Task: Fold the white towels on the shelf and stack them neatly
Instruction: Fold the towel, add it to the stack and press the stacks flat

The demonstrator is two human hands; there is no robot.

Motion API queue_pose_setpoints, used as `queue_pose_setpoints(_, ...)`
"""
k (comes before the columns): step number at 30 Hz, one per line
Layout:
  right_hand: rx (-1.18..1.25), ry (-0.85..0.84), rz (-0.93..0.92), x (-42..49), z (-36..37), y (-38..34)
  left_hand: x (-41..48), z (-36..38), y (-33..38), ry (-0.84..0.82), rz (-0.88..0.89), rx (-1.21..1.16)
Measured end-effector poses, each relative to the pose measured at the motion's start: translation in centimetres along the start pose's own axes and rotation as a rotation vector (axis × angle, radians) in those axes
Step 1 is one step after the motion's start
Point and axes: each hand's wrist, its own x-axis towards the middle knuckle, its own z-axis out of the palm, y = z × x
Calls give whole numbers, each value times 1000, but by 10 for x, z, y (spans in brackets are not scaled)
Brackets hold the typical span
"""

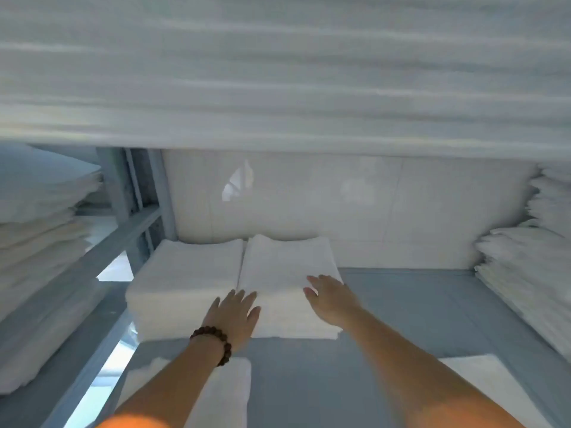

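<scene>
Hands flat and holding nothing: left hand point(235, 316) and right hand point(331, 301) rest on the folded towel stack point(285, 264).

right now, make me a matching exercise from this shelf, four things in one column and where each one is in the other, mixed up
Things
1. right hand
2. bead bracelet
3. tall towel pile
4. flat towel

Places
a. against the right side of the shelf
b. on the wrist behind the left hand
c. resting on the right part of the folded stack
d. lying at the shelf's front right

Pairs: 1-c, 2-b, 3-a, 4-d
</scene>
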Motion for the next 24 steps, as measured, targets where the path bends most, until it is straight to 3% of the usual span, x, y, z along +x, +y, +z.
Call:
queue_pose_setpoints(4, 16, 8, 17, -44, 7, -27, -60, -2, -12, -85, -41, -41)
queue_pose_setpoints(10, 8, -195, -41, -98, 55, -71, -120, 26, -47, -131, -130, -39)
queue_pose_setpoints(19, 8, -460, -204, -154, 156, -123, -192, 95, -79, -383, -309, 25)
queue_pose_setpoints(24, -26, -458, -233, -167, 174, -120, -199, 113, -61, -342, -324, -14)
